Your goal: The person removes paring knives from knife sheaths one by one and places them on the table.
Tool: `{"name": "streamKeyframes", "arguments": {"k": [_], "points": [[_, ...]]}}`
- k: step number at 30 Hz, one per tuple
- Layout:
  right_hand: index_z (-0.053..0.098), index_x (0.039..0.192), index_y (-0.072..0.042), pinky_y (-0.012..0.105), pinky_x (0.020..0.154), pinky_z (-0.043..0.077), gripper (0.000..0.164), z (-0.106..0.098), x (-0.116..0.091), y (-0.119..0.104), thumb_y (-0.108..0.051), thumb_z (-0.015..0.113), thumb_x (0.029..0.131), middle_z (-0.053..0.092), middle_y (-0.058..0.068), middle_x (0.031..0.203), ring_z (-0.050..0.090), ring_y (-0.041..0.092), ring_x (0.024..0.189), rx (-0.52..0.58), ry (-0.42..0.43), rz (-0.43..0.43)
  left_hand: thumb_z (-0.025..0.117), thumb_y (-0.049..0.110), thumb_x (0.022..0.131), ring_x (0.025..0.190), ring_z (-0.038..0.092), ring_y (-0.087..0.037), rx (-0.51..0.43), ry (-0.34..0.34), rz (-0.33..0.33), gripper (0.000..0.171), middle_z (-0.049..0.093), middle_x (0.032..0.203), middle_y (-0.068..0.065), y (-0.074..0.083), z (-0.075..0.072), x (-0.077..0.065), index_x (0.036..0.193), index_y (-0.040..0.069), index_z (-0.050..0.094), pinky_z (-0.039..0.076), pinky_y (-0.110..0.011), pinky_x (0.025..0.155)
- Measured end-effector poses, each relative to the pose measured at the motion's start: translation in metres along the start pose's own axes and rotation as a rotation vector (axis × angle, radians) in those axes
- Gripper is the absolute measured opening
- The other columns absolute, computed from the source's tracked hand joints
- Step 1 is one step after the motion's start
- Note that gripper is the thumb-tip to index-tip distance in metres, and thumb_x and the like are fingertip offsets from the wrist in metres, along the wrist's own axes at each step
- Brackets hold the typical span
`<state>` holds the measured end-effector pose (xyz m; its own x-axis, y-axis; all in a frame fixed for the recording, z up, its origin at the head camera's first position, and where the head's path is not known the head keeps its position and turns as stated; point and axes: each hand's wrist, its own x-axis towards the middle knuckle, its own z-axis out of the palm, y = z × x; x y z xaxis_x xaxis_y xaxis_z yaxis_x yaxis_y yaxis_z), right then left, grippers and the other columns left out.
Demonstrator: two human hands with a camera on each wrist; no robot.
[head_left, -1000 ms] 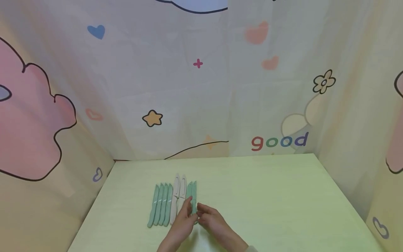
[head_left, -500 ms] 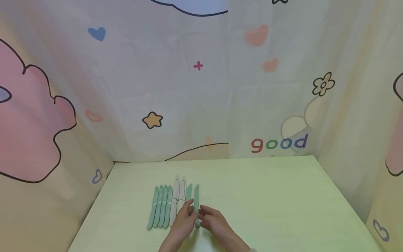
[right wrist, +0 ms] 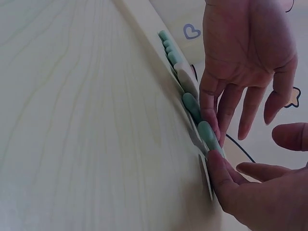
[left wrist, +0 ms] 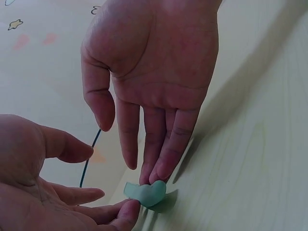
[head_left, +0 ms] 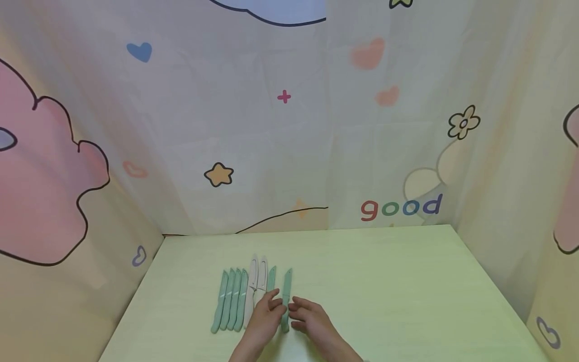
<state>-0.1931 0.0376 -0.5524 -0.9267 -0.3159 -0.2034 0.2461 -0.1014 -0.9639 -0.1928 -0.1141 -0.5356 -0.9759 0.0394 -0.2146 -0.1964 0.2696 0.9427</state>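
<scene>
Pale table, printed cloth behind far edge, "good" lettering near far right corner, pink shape beyond left edge.

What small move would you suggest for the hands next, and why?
I would probably slide the rightmost green knife slightly right: the left hand and right hand flank it, and a gap separates it from the neighbouring green knife.

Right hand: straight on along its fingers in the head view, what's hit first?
The lone green knife, immediately ahead of the right hand. They may already touch; depth is unclear. Next, probably the left hand.
</scene>
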Motion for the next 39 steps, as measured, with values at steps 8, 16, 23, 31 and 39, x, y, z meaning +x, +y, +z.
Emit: {"name": "streamKeyframes", "arguments": {"k": [8,16,23,31,39], "points": [[0.032,0.138,0.019,0.044,0.092,0.053,0.056,-0.003,0.0,0.0,-0.007,0.049,0.092,0.052,0.031,0.126,0.057,0.032,0.108,0.011,0.015,-0.026,0.053,0.006,0.095,0.118,0.049,-0.036,0.001,-0.025,0.051,0.052,0.051,0.131,-0.031,-0.002,0.0,-0.002,0.142,-0.005,0.037,0.047,-0.054,0.098],[0.031,0.138,0.02,0.042,0.089,0.055,0.055,-0.004,0.0,-0.002,-0.004,0.048,0.091,0.051,0.033,0.127,0.06,0.03,0.103,-0.005,0.016,-0.018,0.055,-0.004,0.089,0.112,0.052,-0.036,0.066,0.013,0.071,0.054,0.056,0.125,-0.026,-0.004,0.007,-0.002,0.141,-0.004,0.041,0.047,-0.056,0.095],[0.032,0.138,0.018,0.035,0.085,0.057,0.055,-0.005,-0.004,-0.007,-0.005,0.051,0.092,0.052,0.032,0.128,0.062,0.027,0.098,0.021,0.012,-0.048,0.066,-0.006,0.079,0.106,0.056,-0.032,0.039,0.059,0.104,0.069,0.055,0.121,-0.024,-0.005,0.01,-0.003,0.142,-0.006,0.038,0.053,-0.049,0.09],[0.039,0.137,0.015,0.035,0.085,0.057,0.048,-0.006,-0.011,-0.01,-0.004,0.051,0.094,0.056,0.03,0.126,0.061,0.029,0.102,0.046,0.056,-0.071,0.07,-0.009,0.075,0.101,0.059,-0.028,-0.044,0.038,0.095,0.08,0.053,0.121,-0.023,-0.005,0.013,-0.001,0.145,-0.007,0.031,0.057,-0.041,0.082],[0.043,0.137,0.011,0.038,0.085,0.057,0.048,-0.01,-0.014,-0.01,-0.006,0.054,0.093,0.058,0.027,0.124,0.062,0.03,0.1,0.023,0.069,-0.079,0.072,-0.009,0.074,0.092,0.062,-0.023,-0.083,-0.021,0.097,0.077,0.051,0.117,-0.021,-0.004,0.013,-0.004,0.143,-0.003,0.038,0.059,-0.037,0.07]]}}
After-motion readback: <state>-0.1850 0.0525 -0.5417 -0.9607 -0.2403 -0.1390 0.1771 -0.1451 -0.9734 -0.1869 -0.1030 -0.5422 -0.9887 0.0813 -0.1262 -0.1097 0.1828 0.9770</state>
